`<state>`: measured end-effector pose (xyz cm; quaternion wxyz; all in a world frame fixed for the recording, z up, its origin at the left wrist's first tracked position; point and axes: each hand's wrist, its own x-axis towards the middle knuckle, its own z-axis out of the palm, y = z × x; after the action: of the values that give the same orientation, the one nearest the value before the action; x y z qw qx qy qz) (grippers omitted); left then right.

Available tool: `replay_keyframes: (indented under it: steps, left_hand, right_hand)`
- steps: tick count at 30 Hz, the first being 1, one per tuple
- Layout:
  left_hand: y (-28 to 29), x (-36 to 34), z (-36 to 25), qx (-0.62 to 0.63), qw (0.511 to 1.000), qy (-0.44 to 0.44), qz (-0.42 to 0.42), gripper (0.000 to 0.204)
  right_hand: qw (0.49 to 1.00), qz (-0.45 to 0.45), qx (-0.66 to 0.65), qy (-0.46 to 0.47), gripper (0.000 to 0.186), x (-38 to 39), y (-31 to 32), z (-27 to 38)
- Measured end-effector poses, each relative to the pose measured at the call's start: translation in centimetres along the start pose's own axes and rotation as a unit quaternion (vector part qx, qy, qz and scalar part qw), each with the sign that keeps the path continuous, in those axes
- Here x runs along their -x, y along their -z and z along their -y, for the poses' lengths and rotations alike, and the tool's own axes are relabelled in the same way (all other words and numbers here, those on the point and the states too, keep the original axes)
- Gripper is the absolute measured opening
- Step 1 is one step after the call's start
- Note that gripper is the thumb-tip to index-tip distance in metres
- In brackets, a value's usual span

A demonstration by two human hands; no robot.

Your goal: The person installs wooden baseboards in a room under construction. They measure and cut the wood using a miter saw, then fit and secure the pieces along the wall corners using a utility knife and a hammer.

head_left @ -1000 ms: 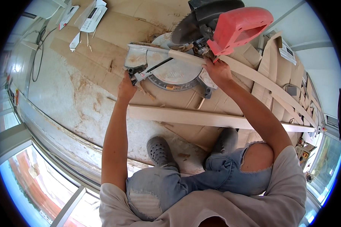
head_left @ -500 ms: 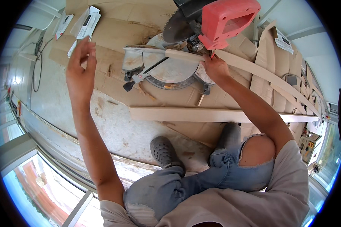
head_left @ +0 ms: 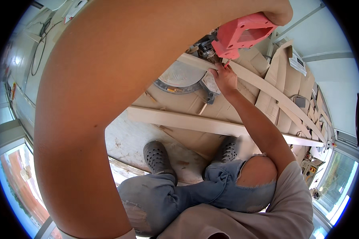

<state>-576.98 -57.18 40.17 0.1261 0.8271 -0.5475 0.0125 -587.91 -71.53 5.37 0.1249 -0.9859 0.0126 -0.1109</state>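
My left arm arches large across the upper view, and my left hand (head_left: 279,12) is curled over the top of the miter saw's red handle (head_left: 236,34). The arm hides the blade and the left part of the saw base. My right hand (head_left: 225,76) grips a pale wooden board (head_left: 264,87) beside the saw's pivot, with fingertips near a small red part. The board lies across the round saw table (head_left: 178,73) and runs off to the right. A second plank (head_left: 183,119) lies between the saw and my feet.
Creased cardboard (head_left: 281,71) covers the floor under and right of the saw. Wood offcuts (head_left: 321,107) are piled at the right. A dark cable (head_left: 40,47) loops at the upper left. Glazed frames (head_left: 339,175) stand at both sides. My shoes and bent knees are below the plank.
My left hand left the clamp at the saw's left, rose, and swung across to the red handle, which now appears slightly lower. My right hand stayed near the board.
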Motion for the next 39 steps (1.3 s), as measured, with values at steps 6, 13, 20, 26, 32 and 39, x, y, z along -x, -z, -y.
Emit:
replay_keyframes:
  steps: [6, 13, 20, 26, 32, 39]
  left_hand:
    - [-1.7, -1.8, 1.4, 0.046, 0.998, -0.001, 0.034, 0.042]
    - [-3.7, -0.3, 1.4, 0.067, 0.990, 0.105, 0.067, 0.033]
    - [-2.0, 6.2, 3.8, 0.259, 0.961, 0.052, 0.086, 0.021]
    - [-3.1, 5.7, 0.9, 0.316, 0.929, 0.155, 0.116, 0.029]
    - [-3.5, 6.9, 1.9, 0.341, 0.924, 0.128, 0.113, 0.029]
    - [-3.7, 7.7, 2.8, 0.365, 0.916, 0.120, 0.115, 0.029]
  right_hand:
    - [1.000, -0.006, 0.006, 0.017, 0.032, 0.1, 0.0, -0.5]
    - [1.000, -0.008, 0.010, 0.018, 0.033, 0.2, 0.0, -0.7]
    - [0.999, -0.017, 0.018, 0.025, 0.033, 0.3, -0.1, -0.1]
    - [0.996, -0.059, 0.020, 0.057, 0.033, 0.4, -0.5, -1.4]
    - [0.997, -0.046, 0.039, 0.045, 0.031, 0.3, -0.7, -1.0]
    - [0.995, -0.067, 0.032, 0.067, 0.033, 0.2, -1.2, -1.2]
